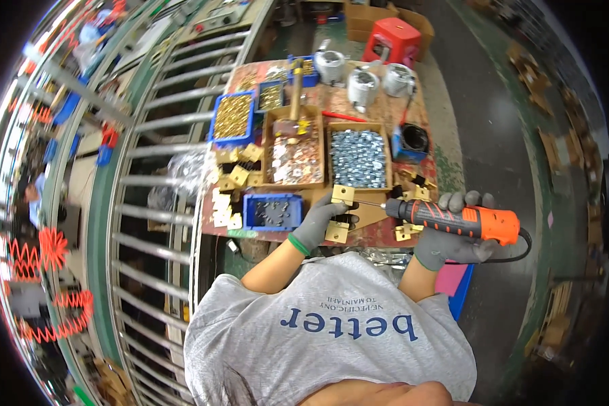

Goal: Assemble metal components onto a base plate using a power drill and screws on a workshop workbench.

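Observation:
In grey gloves with green cuffs, both my hands are at the front edge of the workbench. My left hand (312, 227) is closed on a gold-coloured metal block (343, 194) with a hole in it; a second gold plate (337, 232) shows just below the fingers. My right hand (446, 248) wraps round an orange and black electric screwdriver (446, 218), held level. Its thin bit points left and reaches the block; whether it sits in a screw is too small to tell. More gold blocks (407, 232) lie under the screwdriver.
Beyond my hands stand a box of silvery metal parts (388, 155), a box of coppery pieces with a hammer (296, 101) on it, and blue bins (214, 125) of brass parts. A blue tray (245, 213) holds small dark screws. Left runs a roller conveyor (157, 214); a red stool (394, 39) stands behind.

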`<state>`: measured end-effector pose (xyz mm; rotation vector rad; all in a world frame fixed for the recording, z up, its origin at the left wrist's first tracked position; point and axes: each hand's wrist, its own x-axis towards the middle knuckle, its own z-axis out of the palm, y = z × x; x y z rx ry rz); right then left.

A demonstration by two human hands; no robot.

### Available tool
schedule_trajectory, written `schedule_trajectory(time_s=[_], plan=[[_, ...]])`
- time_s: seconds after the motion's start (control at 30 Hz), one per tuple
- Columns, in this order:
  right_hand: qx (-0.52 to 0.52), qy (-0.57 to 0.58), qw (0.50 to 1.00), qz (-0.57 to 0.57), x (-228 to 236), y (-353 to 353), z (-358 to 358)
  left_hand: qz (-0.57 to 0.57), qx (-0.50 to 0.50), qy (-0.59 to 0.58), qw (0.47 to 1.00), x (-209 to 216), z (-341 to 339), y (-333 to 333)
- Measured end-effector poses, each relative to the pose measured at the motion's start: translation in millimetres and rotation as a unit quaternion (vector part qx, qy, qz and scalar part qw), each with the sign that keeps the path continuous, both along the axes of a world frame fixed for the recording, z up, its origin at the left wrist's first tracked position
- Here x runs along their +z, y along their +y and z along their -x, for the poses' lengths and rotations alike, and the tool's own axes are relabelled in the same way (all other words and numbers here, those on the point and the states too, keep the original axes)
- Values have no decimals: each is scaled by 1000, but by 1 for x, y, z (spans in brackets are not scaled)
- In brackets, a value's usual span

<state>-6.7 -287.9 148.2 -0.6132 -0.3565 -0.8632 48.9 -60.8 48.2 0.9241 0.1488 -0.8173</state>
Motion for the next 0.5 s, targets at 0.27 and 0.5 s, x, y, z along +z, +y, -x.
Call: schedule_trajectory(time_s=[0.27, 0.5], plan=[[217, 14, 976, -3, -16, 78, -45, -74, 104, -57, 990, -4, 31, 66], [232, 17, 972, 30, -17, 114, -58, -91, 150, -97, 980, -8, 38, 95]])
